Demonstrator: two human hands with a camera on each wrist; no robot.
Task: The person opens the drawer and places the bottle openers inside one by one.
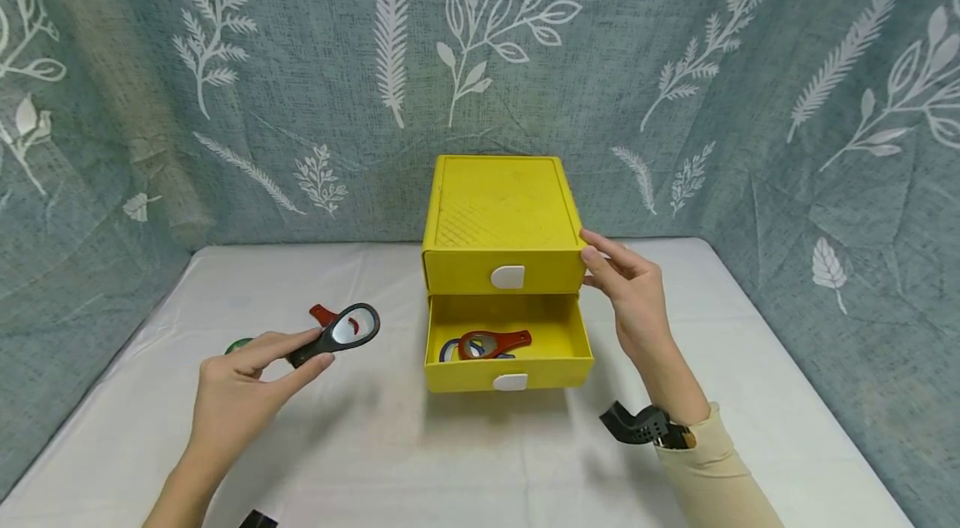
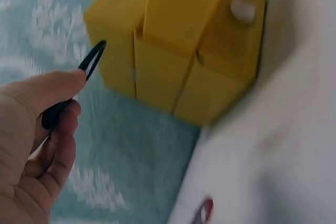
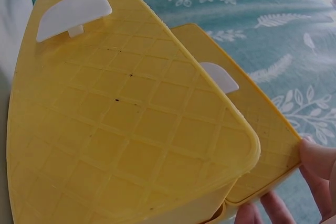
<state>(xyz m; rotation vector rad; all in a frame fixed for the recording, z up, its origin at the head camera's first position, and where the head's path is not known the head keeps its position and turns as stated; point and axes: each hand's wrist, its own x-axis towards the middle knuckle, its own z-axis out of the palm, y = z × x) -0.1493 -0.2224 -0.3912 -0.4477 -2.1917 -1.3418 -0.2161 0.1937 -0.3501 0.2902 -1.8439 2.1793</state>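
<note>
A black magnifying glass (image 1: 330,335) is pinched by its handle between the thumb and fingers of my left hand (image 1: 243,391), above the table and left of the yellow drawer cabinet (image 1: 498,203). My right hand (image 1: 633,295) rests against the cabinet's upper right front corner, fingertips along the side and thumb near the front edge. Below, the lower drawer (image 1: 461,378) is pulled out. In it lie a red magnifying glass (image 1: 495,343) and a blue-rimmed one (image 1: 448,351) partly under it. The upper drawer (image 1: 465,272) is closed.
Behind the black lens, a red-handled object (image 1: 322,314) lies on the white tablecloth (image 1: 360,461). A green rim (image 1: 238,344) shows past the left hand. Patterned blue-green curtains (image 1: 300,78) surround the table. A black strap (image 1: 637,425) hangs at the right wrist.
</note>
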